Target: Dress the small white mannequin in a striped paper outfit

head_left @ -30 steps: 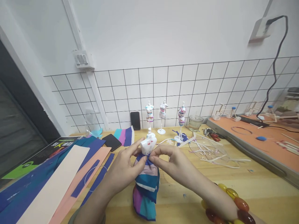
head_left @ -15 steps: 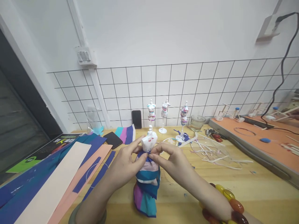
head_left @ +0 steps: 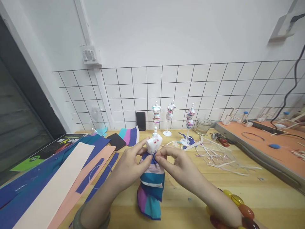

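Observation:
A small white dress-form mannequin (head_left: pixel 154 144) with red marks is upright between my hands. Around its lower part hangs a layered skirt (head_left: pixel 152 178) of paper or thin fabric in dark blue, pale pink, teal and purple. My left hand (head_left: pixel 130 165) is closed around the waist, its thumb pressing the skirt's blue top edge and its other fingers partly hidden behind the form. With thumb and index finger, my right hand (head_left: pixel 177 162) pinches the blue waist edge at the front right. The mannequin's stand is hidden by the skirt.
Several painted mannequins stand behind, one (head_left: pixel 190 119) at the right. Coloured sheets (head_left: pixel 54 187) and blue strips (head_left: pixel 102 175) lie left, near a black phone (head_left: pixel 116 141). To the right are tangled white strips (head_left: pixel 219 156), a glass jar (head_left: pixel 203 126) and an orange board (head_left: pixel 257 136) with wooden models.
The view has shifted slightly, so the background sits a little further right. Both hands keep their hold at the skirt's waist, with hardly any visible movement.

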A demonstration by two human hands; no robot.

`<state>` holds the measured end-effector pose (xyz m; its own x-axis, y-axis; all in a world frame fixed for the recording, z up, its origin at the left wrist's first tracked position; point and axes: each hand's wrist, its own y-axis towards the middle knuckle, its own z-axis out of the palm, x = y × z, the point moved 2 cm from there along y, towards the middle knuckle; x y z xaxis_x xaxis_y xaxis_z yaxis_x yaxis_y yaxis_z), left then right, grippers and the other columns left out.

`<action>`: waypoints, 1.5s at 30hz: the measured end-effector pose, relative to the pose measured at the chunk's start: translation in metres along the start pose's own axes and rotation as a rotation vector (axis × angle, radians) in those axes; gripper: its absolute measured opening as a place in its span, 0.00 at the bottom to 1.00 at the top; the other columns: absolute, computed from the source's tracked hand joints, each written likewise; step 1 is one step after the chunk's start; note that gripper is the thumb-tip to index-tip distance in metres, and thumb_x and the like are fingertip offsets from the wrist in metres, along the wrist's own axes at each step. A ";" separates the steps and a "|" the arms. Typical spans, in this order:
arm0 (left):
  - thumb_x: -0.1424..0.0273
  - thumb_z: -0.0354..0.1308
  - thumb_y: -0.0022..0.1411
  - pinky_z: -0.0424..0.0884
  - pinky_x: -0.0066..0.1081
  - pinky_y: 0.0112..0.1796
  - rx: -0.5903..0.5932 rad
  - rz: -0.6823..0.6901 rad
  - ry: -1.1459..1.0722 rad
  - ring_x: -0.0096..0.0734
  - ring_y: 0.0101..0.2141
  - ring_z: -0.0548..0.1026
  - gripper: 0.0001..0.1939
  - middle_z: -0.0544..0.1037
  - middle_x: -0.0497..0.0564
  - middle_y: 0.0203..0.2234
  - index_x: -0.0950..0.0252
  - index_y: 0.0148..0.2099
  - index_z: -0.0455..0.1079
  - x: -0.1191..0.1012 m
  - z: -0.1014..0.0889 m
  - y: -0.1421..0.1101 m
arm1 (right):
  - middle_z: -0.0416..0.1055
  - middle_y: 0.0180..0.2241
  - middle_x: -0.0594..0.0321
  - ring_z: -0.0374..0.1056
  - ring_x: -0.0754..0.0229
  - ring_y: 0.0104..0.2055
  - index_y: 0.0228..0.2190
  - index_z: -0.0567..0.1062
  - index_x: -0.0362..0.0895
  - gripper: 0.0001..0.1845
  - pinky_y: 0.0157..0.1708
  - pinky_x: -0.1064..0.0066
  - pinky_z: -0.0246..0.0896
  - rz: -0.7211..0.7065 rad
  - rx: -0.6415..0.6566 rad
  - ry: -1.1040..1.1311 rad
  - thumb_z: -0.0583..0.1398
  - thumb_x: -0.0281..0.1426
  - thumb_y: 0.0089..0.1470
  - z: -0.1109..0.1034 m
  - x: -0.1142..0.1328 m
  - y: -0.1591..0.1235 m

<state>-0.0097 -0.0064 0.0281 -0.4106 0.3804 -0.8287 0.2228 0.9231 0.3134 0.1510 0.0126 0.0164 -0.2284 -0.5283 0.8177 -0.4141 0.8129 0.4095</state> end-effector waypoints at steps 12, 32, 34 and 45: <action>0.73 0.54 0.60 0.72 0.31 0.44 -0.094 -0.033 -0.105 0.36 0.46 0.74 0.25 0.77 0.51 0.45 0.59 0.60 0.61 -0.002 0.007 -0.004 | 0.71 0.26 0.65 0.67 0.62 0.30 0.27 0.74 0.43 0.04 0.33 0.69 0.61 0.027 -0.151 0.031 0.59 0.29 0.52 0.000 -0.001 0.000; 0.67 0.60 0.59 0.72 0.29 0.39 -0.001 -0.105 -0.422 0.35 0.40 0.76 0.21 0.80 0.53 0.38 0.65 0.54 0.66 0.004 0.011 0.001 | 0.55 0.19 0.75 0.51 0.69 0.22 0.25 0.65 0.43 0.16 0.22 0.76 0.47 0.199 -0.114 0.484 0.67 0.33 0.41 0.005 -0.003 0.004; 0.66 0.60 0.59 0.72 0.29 0.39 0.011 -0.109 -0.447 0.34 0.38 0.77 0.21 0.80 0.51 0.36 0.64 0.54 0.66 0.006 0.012 0.002 | 0.57 0.19 0.74 0.53 0.69 0.22 0.25 0.65 0.43 0.18 0.22 0.76 0.48 0.232 -0.058 0.545 0.68 0.35 0.40 0.004 -0.004 0.005; 0.66 0.58 0.57 0.64 0.22 0.23 -0.213 -0.166 -0.210 0.26 0.23 0.73 0.13 0.74 0.43 0.19 0.64 0.44 0.69 0.009 0.003 0.005 | 0.70 0.40 0.61 0.65 0.58 0.44 0.40 0.74 0.48 0.10 0.45 0.62 0.61 -0.232 0.083 0.009 0.62 0.30 0.53 -0.010 0.023 -0.013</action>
<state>-0.0101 0.0014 0.0209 -0.2302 0.2244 -0.9469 -0.0311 0.9709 0.2376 0.1602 -0.0074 0.0342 -0.1111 -0.6958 0.7096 -0.5257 0.6471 0.5522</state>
